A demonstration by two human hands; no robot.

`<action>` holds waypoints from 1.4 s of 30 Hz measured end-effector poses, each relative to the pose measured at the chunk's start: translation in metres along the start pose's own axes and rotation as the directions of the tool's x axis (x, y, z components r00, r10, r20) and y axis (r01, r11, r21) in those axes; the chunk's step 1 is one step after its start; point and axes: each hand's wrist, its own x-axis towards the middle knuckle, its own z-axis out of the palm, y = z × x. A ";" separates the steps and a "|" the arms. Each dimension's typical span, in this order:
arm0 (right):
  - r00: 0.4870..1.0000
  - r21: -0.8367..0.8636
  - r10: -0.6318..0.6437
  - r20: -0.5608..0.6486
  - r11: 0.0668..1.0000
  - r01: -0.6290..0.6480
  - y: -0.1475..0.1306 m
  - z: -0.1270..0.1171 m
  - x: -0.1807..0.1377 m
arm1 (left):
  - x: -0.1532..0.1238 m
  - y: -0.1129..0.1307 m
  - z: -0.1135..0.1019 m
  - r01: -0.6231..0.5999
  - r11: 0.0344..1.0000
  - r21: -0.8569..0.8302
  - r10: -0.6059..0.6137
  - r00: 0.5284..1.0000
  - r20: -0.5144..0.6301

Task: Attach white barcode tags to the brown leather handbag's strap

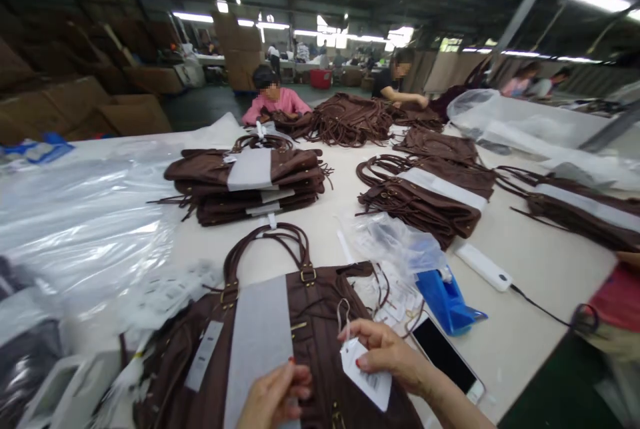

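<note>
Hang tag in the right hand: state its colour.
The hang tag is white with some dark print, seen best in the head view.

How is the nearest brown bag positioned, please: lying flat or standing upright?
Lying flat: the brown bag shows its broad face upward, and its handles lie out on the table.

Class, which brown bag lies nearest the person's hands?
The front bag: the left hand and right hand, which holds a white tag, are over it. The other bags lie farther back.
</note>
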 end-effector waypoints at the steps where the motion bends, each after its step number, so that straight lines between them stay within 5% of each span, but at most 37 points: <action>1: 0.998 0.019 0.028 0.054 0.999 -0.029 0.005 0.014 0.004 | -0.004 0.001 0.009 0.049 0.988 -0.145 -0.034 0.994 0.105; 3: 0.985 0.045 0.078 0.156 0.995 -0.086 0.017 0.038 0.013 | -0.011 0.003 0.017 0.109 0.925 -0.363 -0.016 0.968 0.249; 6: 0.954 0.040 0.141 0.263 0.987 -0.157 0.033 0.059 0.023 | -0.019 0.004 0.011 0.076 0.854 -0.515 0.056 0.970 0.236; 16: 0.909 0.082 0.248 0.336 0.954 -0.290 0.059 0.090 0.041 | -0.028 -0.001 -0.038 -0.031 0.827 -0.561 0.161 0.970 0.184; 24: 0.895 -0.094 0.306 0.324 0.952 -0.291 0.052 0.107 0.044 | -0.047 0.002 -0.080 -0.045 0.877 -0.478 0.232 0.911 0.341; 30: 0.910 -0.255 0.297 0.288 0.940 -0.226 0.049 0.120 0.049 | -0.036 -0.005 -0.079 -0.114 0.949 -0.295 0.154 0.981 0.115; 35: 0.911 -0.338 0.320 0.259 0.914 -0.225 0.052 0.125 0.054 | -0.024 -0.012 -0.078 -0.157 0.960 -0.232 0.149 0.987 -0.054; 42: 0.932 -0.185 0.312 0.186 0.942 -0.279 0.079 0.126 0.056 | -0.012 -0.005 -0.102 -0.260 0.835 -0.485 0.095 0.936 -0.340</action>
